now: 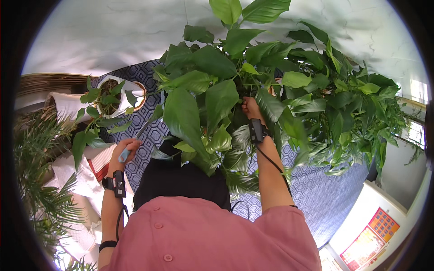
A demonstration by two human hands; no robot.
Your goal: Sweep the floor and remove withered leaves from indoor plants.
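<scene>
My left hand [129,148] is closed around a slim tool with a light-blue handle [123,156]. Its thin grey shaft points up and to the right, toward the leaves; I cannot make out its tip. A big leafy plant [181,110] with broad, glossy green leaves fills the middle in front of me. Deep among its stems, my right hand [251,107] has its fingers curled closed. Leaves and shadow hide what it grips, if anything. The base of this plant is covered by its foliage.
At the left stands a white pot [129,97] with a smaller trailing plant. Feathery palm fronds [40,171] spread at the far left beside white cloth [74,180]. More dense foliage [339,104] reaches right along the pale wall [122,40]. Blue patterned flooring [316,194] lies below.
</scene>
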